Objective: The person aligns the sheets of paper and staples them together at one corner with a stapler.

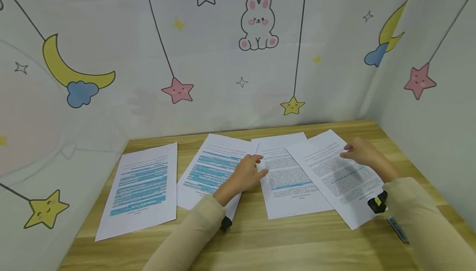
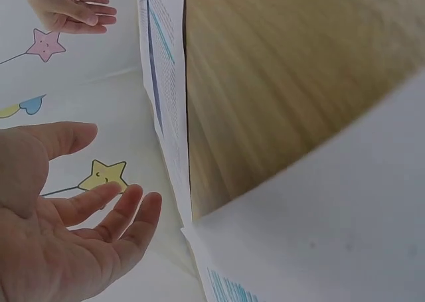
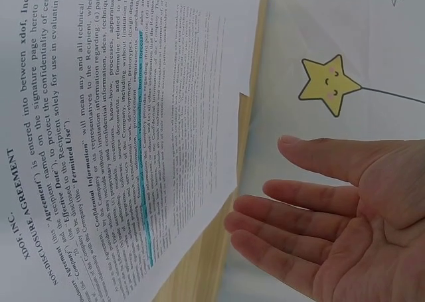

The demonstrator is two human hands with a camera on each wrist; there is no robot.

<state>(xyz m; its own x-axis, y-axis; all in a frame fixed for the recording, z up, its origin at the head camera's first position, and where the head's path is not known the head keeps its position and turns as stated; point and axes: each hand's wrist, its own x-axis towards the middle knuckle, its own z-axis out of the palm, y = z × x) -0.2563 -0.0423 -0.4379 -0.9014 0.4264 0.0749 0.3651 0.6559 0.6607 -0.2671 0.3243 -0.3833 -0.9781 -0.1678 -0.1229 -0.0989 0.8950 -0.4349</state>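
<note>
My left hand (image 1: 245,174) hovers over the right edge of a printed sheet (image 1: 213,167) striped with many blue highlighted lines. Its fingers are loosely bent, and the left wrist view shows nothing in the palm. Over the upper right of the rightmost sheet (image 1: 334,176) is my right hand (image 1: 360,153). In the right wrist view that hand (image 3: 332,222) has relaxed, spread fingers and holds nothing. Beside it, the non-disclosure agreement page (image 3: 86,143) carries one blue line. The rightmost sheet overlaps another printed sheet (image 1: 286,176), which also bears a short blue highlight.
A further page (image 1: 143,184), heavily highlighted in blue, lies at the left of the wooden table (image 1: 253,242). A small grey object (image 1: 398,229) lies partly behind my right sleeve. Patterned white curtains (image 1: 223,56) stand behind and at both sides.
</note>
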